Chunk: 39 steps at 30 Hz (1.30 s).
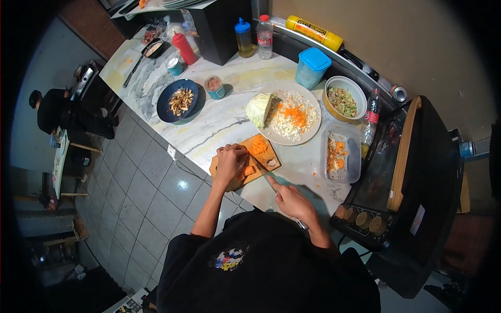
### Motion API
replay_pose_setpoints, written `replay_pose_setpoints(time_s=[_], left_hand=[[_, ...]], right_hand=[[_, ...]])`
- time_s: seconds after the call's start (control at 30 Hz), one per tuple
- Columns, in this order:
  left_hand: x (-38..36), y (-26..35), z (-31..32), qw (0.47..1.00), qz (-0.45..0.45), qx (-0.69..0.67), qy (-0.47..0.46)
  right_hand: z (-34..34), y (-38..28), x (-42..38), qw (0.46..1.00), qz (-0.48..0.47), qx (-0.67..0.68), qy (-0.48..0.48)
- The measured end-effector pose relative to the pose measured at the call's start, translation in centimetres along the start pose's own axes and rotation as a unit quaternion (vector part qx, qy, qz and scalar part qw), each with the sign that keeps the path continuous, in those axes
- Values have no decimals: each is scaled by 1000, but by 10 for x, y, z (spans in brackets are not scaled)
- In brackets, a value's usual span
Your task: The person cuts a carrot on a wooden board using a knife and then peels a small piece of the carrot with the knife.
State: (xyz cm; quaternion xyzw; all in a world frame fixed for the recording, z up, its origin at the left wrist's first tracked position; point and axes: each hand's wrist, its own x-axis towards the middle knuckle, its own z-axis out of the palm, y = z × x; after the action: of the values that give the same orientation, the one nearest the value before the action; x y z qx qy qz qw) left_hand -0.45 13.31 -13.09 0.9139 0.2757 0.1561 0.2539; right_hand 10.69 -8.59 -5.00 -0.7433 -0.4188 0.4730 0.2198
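A wooden cutting board (239, 180) lies near the counter's front edge, with chopped orange carrot (258, 146) on its far part. Curled over the board's left side, my left hand (231, 163) presses on a carrot piece (249, 170). My right hand (293, 199) is closed round the handle of a knife (264, 172), whose blade reaches over the board beside the carrot. Behind the board stands a white plate (295, 142) with chopped cabbage, grated carrot and a cut cabbage (258, 110). A small pale piece (271, 162) sits at the board's right corner.
A dark bowl (165, 108) with brown pieces stands back left, near a small tub (214, 87). To the right are a clear container (342, 151), a white bowl (345, 98), a bottle (371, 118) and a black appliance (428, 172). Another person (73, 112) stands far left.
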Motion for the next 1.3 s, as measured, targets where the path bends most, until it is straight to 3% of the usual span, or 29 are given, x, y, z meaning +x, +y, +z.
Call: replay_pose_setpoints(time_s=[0.2,0.3,0.5,0.67,0.93,1.3], left_hand=[[4,1,-9,1000,-9,-2,-16],[6,-5,-21,995,-21,-91,-20],[6,-20,-32,996,-29,-79,35],[10,-18,-30,993,-60,-97,-28],[10,-13,-21,992,-77,-90,-38],[14,-2,-18,993,-86,-63,-57]], right_hand=[[4,3,-8,998,-10,-41,36],[4,4,-10,997,-23,-42,57],[6,-3,-10,997,-20,-58,52],[15,1,-4,991,-47,-90,83],[9,-1,-6,996,-25,-66,51],[12,10,-9,991,-60,-62,99]])
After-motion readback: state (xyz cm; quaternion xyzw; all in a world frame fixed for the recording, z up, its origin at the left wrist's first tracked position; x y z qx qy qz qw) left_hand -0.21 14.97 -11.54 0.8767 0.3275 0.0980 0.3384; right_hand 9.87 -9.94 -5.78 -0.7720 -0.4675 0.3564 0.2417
